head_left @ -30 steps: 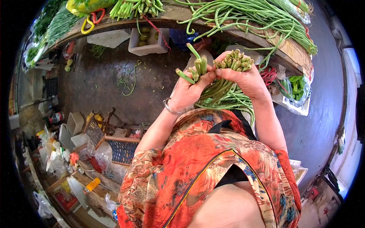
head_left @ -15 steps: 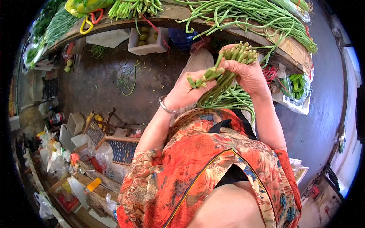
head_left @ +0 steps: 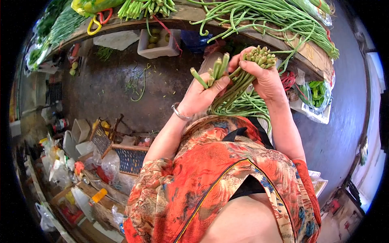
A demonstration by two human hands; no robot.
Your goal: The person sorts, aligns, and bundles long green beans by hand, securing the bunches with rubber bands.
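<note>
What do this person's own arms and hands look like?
The left hand and right hand wear no gloves. A shiny, silver-coloured, rounded metal bangle circles the left wrist. Loose fabric sleeves, printed red, beige and dark, leave the forearms bare.

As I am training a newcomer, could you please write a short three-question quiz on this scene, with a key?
1. Multiple choice: on which side, by the person's own left and right, is the bracelet worn?
A) right
B) left
C) both

2. True or false: the right hand holds a thicker bunch of green stalks than the left hand.

3. Fill in the blank: the green peppers, beyond the right forearm, lie in a clear ____.

Key
1. B
2. True
3. Plastic bag
</note>
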